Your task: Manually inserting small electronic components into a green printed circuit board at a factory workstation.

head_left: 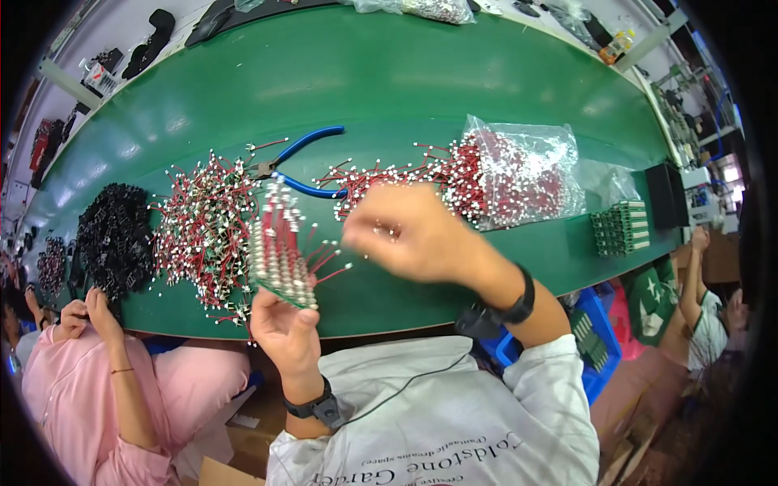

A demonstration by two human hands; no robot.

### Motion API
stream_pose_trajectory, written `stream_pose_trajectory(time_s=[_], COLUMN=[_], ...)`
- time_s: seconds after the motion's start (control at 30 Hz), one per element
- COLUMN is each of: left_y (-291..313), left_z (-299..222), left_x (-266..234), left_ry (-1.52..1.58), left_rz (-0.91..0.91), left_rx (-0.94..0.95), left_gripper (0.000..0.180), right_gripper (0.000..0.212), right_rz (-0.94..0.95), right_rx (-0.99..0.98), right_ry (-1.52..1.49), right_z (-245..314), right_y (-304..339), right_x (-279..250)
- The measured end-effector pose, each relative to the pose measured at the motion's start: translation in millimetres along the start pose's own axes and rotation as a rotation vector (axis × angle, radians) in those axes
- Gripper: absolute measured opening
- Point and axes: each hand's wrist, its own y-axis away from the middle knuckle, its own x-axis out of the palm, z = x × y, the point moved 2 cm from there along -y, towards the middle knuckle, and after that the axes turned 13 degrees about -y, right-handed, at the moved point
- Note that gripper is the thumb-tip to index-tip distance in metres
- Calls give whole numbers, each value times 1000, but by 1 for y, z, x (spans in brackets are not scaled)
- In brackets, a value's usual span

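Note:
My left hand point(285, 330) grips the lower edge of a green circuit board panel point(279, 267), held tilted above the table's near edge. Rows of short red wires with white plugs stand up from it, some splaying to the right. To the right of the panel hovers my right hand point(417, 235), blurred, its fingers curled in a pinch; whatever they hold is too small to make out. Beyond it, loose red wires with white plugs point(381, 178) spill from a clear plastic bag point(531, 174). Blue-handled pliers point(304, 146) lie open past the panel.
Left of the panel lie a heap of wired boards point(203, 231) and a heap of black parts point(116, 243). A stack of green boards point(621, 228) and a black box point(666, 197) stand at the right. A pink-clad co-worker point(121, 381) sits at left; a blue crate point(600, 348) is beside my right arm.

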Motion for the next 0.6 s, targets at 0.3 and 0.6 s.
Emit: stream_pose_trajectory(time_s=[0.3, 0.6], left_y=[-4, -6], left_z=[5, 3], left_x=[-5, -4], left_ry=[68, 119], left_rz=[-4, -17], left_rx=[6, -53], left_gripper=[43, 46], right_gripper=[20, 12], right_rz=[-42, -161], right_rx=[261, 140], right_ry=[465, 184], right_z=[-67, -54], right_y=[-22, -25], right_x=[-21, -23])
